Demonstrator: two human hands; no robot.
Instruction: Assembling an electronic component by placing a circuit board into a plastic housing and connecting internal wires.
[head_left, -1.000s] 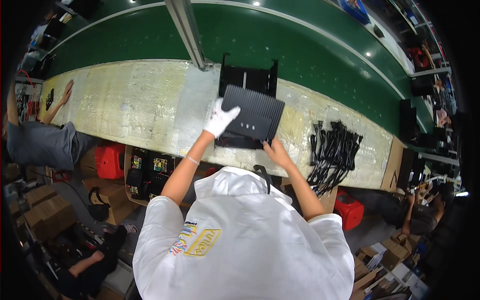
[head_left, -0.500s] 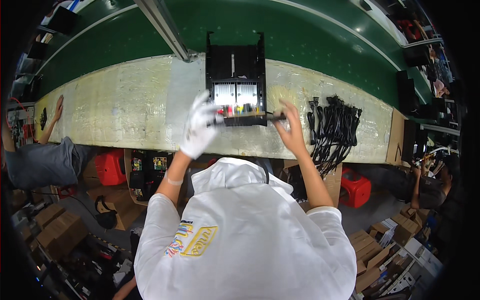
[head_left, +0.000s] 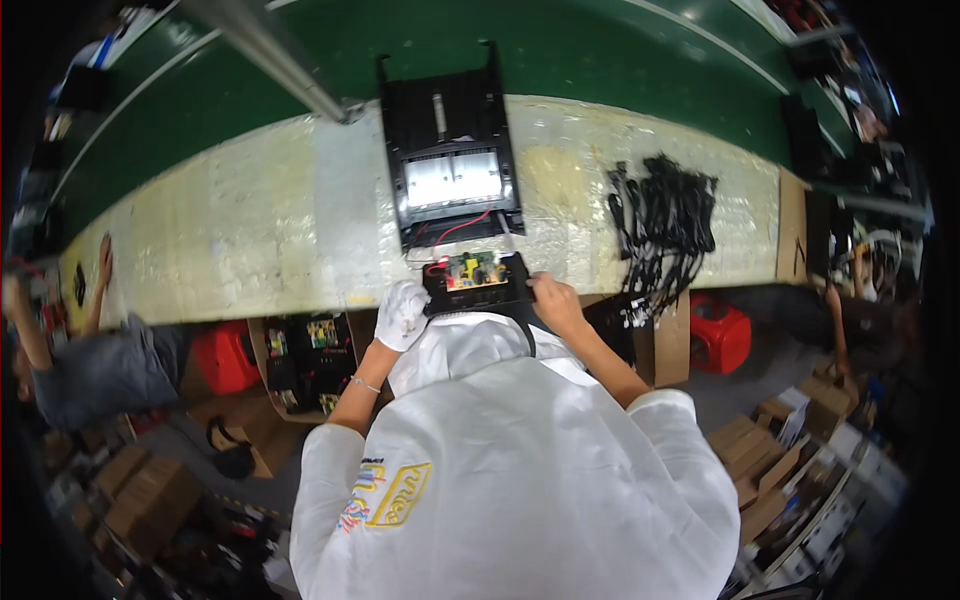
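While the bare right hand (head_left: 557, 302) closes its thumb and fingers on the right end of a black panel (head_left: 478, 298), the white-gloved left hand (head_left: 401, 312) is at the panel's left end. The glove's fingers look bent, but I cannot tell whether they are gripping. The panel sits between the two hands, at the near edge of the table (head_left: 250, 215) and just in front of the person's white top (head_left: 520, 470). On it is a circuit board (head_left: 478, 272) with yellow, red and dark parts.

Beyond the panel, a black case (head_left: 440, 120) lies on the table, its far end reaching over the green surface (head_left: 600, 60) behind. Bright silver metal plates (head_left: 453, 178) are in the near part of the case, and a red wire (head_left: 465, 226) curves between the case and the board. To the right, well apart from the case, lies a pile of black cables (head_left: 662, 215), some hanging over the near edge. Film covers the tabletop. At the far left, a co-worker's hand (head_left: 106, 258) is near the table's end.
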